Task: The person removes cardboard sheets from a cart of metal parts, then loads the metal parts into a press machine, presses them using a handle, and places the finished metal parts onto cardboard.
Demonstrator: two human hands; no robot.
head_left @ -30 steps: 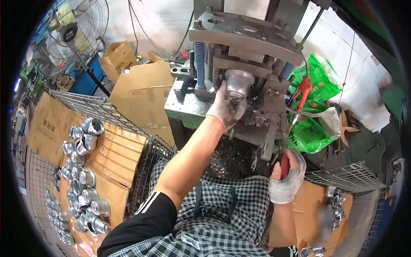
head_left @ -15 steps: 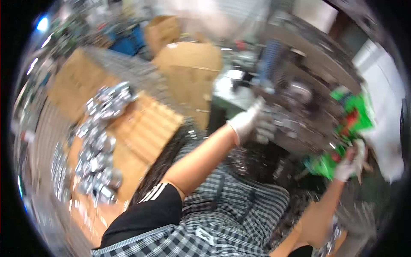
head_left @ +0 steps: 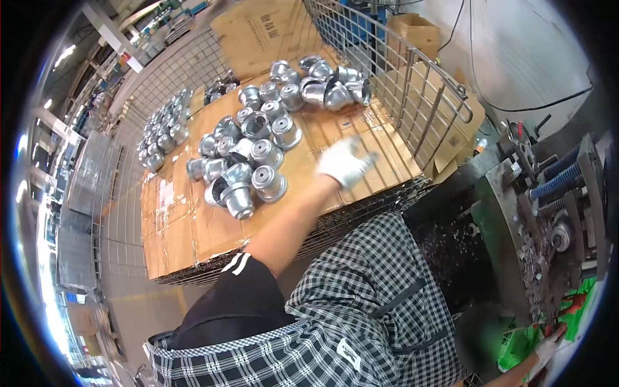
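My left hand, in a white glove, reaches out over the bare front part of a cardboard sheet. Its fingers are spread and nothing shows in them. To its left and beyond lie many silvery metal cups, some upright, others tipped on their sides. My right hand, gloved too, is far down at the right edge, beside a green bag with red marks. Its fingers are small and partly lost there, so their grip cannot be made out.
A wire cage surrounds the cardboard, its wall rising beyond my left hand. At the right stands a dark machine with blue springs and metal chips on it. A cardboard box stands behind the cage.
My view has swung left toward the cage. The left hand has gone from the machine to above the cardboard. My right hand stays by the green bag.
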